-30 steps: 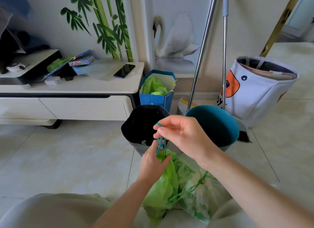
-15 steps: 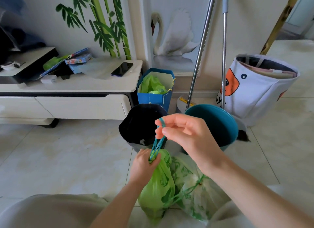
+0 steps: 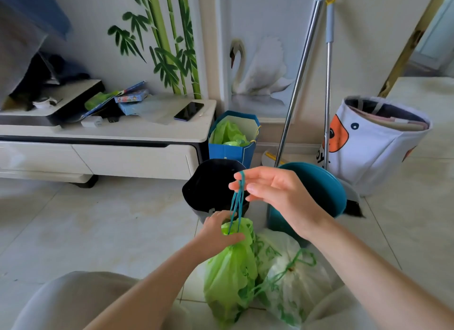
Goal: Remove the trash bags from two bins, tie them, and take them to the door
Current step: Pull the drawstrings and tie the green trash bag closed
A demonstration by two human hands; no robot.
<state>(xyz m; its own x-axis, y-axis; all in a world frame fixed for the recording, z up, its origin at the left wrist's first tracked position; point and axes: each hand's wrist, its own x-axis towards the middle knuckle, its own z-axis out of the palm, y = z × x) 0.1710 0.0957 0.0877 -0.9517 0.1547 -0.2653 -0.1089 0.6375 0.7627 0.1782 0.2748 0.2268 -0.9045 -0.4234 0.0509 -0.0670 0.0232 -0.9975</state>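
The white bag (image 3: 292,278) is lying on the floor (image 3: 98,226) at the person's knees, its green cord already drawn into a loop, and the green bag (image 3: 231,275) is leaning against its left side, touching it. Just behind them the black bin (image 3: 208,189) and the teal bin (image 3: 319,189) are standing side by side, both showing no liner. The door itself is not clearly showing.

The right hand (image 3: 277,194) is hovering above the green bag with the teal drawstring (image 3: 237,202) hooked over the tip of one of its fingers (image 3: 242,176), the rest of the hand spread loosely rather than gripping. The left hand (image 3: 218,233) is pinching the gathered neck of the green bag, fingers closed around the plastic where the cord is emerging.

The drawstring is running almost straight up and down between the two hands, the left below and the right directly above. Cinching looks to be turning on that axis: the right hand lifting along the cord while the left, nearer the bag, is anchoring the neck. Tying appears about half done.
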